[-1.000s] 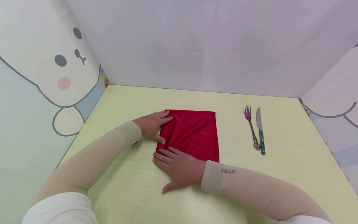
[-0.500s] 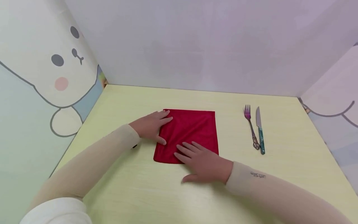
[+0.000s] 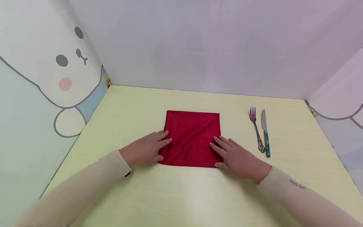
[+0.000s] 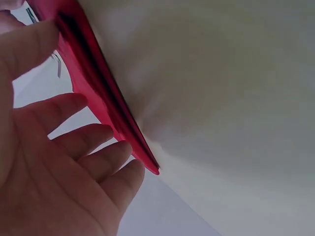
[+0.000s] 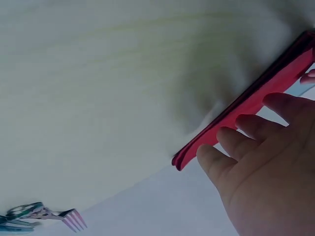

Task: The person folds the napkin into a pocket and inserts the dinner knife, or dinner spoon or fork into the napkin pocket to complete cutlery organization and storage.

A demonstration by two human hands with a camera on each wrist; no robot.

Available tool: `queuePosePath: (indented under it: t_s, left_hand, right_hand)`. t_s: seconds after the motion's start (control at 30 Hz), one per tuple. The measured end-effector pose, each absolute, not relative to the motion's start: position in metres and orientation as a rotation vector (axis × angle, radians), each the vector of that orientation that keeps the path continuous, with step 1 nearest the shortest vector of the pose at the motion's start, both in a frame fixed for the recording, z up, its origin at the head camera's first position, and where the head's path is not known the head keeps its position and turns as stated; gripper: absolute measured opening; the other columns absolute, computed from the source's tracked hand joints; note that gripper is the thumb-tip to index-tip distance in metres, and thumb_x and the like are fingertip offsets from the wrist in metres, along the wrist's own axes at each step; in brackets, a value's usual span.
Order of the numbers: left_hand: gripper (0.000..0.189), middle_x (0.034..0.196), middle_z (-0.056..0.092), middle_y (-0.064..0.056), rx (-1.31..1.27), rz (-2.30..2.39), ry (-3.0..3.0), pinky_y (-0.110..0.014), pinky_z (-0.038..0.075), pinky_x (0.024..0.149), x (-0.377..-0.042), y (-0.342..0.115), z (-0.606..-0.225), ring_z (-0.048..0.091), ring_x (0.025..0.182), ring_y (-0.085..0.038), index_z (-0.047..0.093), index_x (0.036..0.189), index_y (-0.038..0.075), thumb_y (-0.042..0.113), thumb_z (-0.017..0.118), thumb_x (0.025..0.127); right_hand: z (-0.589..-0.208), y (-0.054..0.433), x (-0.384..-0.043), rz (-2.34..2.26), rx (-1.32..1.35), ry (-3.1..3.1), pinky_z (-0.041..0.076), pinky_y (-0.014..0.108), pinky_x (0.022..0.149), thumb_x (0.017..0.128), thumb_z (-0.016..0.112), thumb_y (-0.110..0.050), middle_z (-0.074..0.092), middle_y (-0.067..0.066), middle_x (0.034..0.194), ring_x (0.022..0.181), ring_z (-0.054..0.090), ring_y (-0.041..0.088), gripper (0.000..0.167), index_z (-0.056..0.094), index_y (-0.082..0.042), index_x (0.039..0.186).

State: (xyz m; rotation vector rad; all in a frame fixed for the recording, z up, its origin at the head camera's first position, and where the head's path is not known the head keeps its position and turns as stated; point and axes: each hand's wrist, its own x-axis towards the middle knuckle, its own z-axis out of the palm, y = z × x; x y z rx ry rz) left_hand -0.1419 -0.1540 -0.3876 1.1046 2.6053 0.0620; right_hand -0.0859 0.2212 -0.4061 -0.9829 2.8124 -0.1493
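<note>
A red cloth, folded into a rough square with layered edges, lies on the table with a few diagonal creases. At its left edge my left hand touches the fabric with spread, nearly straight fingers. On the opposite side my right hand rests its fingertips on the cloth's right edge, near the front corner. The left wrist view shows the folded layers of the cloth beside the left hand. From the right wrist, the right hand appears along the other layered edge.
To the right of the cloth lie a fork with purplish tines and a knife with a green handle, side by side. The pale wooden table meets a light wall at the back. Printed side panels stand left and right.
My right hand has moved from the cloth's front left corner across to its right edge. My left hand has slid down the left edge toward the front. The cloth stays in place.
</note>
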Motion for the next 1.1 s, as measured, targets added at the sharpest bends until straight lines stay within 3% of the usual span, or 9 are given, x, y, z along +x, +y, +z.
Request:
queuePosePath:
  t_s: [0.33,1.1]
  left_hand:
    - [0.057,0.166,0.029,-0.016,1.157,0.127,2.601,-0.047,0.032,0.119,-0.121,-0.160,-0.393,0.026,0.153,-0.037,0.049,0.156,0.019,0.028,0.064,0.102]
    - [0.053,0.168,0.022,-0.018,0.983,0.383,2.531,-0.054,0.022,0.122,-0.117,-0.156,-0.393,0.017,0.155,-0.039,0.049,0.155,0.012,0.013,0.060,0.103]
  right_hand:
    - [-0.407,0.225,-0.083,-0.209,-0.929,2.812,0.031,0.057,0.118,0.100,0.064,-0.050,0.032,0.019,0.164,0.151,0.027,0.042,0.076,0.042,-0.006,0.157]
    - [-0.405,0.223,-0.081,-0.233,-0.868,2.791,0.031,0.057,0.118,0.099,0.068,-0.046,0.032,0.020,0.164,0.150,0.028,0.043,0.076,0.042,-0.005,0.157]
